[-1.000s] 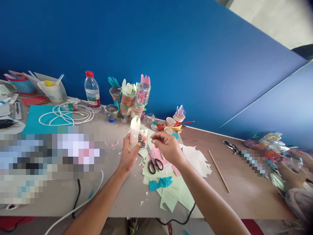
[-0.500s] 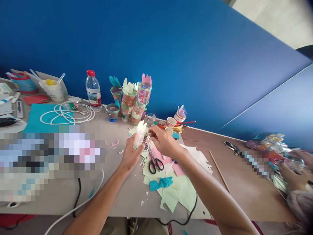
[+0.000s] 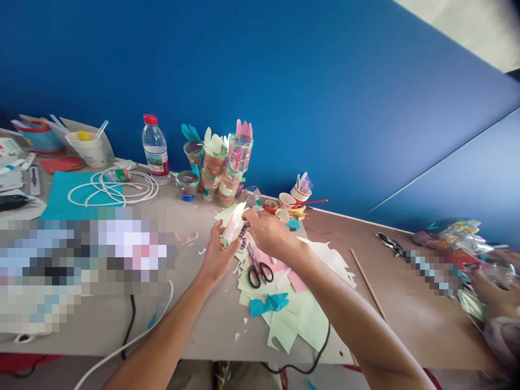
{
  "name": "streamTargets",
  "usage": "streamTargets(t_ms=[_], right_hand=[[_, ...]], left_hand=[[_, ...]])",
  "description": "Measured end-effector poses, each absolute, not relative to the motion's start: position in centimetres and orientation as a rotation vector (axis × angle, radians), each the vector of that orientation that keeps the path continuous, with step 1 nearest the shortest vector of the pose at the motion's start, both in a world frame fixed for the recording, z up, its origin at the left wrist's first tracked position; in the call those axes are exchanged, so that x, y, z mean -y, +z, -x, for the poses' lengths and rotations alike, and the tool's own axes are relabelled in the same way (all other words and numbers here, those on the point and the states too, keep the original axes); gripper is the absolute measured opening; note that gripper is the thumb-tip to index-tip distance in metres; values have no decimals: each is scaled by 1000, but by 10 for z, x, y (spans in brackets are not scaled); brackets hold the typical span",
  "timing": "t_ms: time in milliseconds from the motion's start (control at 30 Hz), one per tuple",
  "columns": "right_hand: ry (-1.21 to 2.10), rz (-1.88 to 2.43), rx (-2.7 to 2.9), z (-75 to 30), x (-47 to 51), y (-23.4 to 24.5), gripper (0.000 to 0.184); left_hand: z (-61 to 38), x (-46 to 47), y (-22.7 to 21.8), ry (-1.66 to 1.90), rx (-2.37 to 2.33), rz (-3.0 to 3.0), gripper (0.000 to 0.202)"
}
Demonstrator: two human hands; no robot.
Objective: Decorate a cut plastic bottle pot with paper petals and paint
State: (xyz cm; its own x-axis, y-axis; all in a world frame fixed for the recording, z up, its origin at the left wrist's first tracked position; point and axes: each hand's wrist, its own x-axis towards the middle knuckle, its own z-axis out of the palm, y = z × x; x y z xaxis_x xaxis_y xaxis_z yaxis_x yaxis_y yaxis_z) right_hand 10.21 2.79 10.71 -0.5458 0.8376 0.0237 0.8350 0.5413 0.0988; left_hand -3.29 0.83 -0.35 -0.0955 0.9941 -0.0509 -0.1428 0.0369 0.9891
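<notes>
My left hand (image 3: 216, 255) is wrapped round a small clear cup (image 3: 233, 229) with pale paper petals standing up from its top. The cup tilts to the right. Beside its upper edge, the fingers of my right hand (image 3: 270, 232) are pinched together; what they hold is hidden. A dark-and-white patterned piece (image 3: 244, 236) shows between my hands, too small to name. Below my hands, black-handled scissors (image 3: 260, 271) lie on pink and pale green paper scraps (image 3: 300, 314). A cut turquoise paper piece (image 3: 268, 304) rests on the same pile.
Stacked decorated cups (image 3: 215, 173) and a red-capped bottle (image 3: 155, 149) stand against the blue partition. A white cable (image 3: 114, 187) coils at left, a wooden stick (image 3: 368, 284) lies at right. Another person's hand (image 3: 493, 292) is at the far right.
The cup in my left hand has tipped further to the right. My right hand has shifted slightly left, closer to the cup's upper edge. The whole view has moved a little.
</notes>
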Motion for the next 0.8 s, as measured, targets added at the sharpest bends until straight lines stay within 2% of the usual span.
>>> streamTargets(t_ms=[400, 600, 700, 800], right_hand=[[384, -1401, -2720, -95, -28, 105, 25], [531, -1457, -2809, -96, -33, 103, 16], [265, -1631, -3013, -106, -34, 106, 22], [-312, -2113, -3247, -123, -33, 104, 29]], left_hand=[[33, -9, -11, 1305, -1169, -1012, 75], [34, -12, -14, 1302, -1213, -1027, 79], [34, -14, -13, 1320, -1161, -929, 78], [35, -15, -10, 1354, -1120, -842, 75]])
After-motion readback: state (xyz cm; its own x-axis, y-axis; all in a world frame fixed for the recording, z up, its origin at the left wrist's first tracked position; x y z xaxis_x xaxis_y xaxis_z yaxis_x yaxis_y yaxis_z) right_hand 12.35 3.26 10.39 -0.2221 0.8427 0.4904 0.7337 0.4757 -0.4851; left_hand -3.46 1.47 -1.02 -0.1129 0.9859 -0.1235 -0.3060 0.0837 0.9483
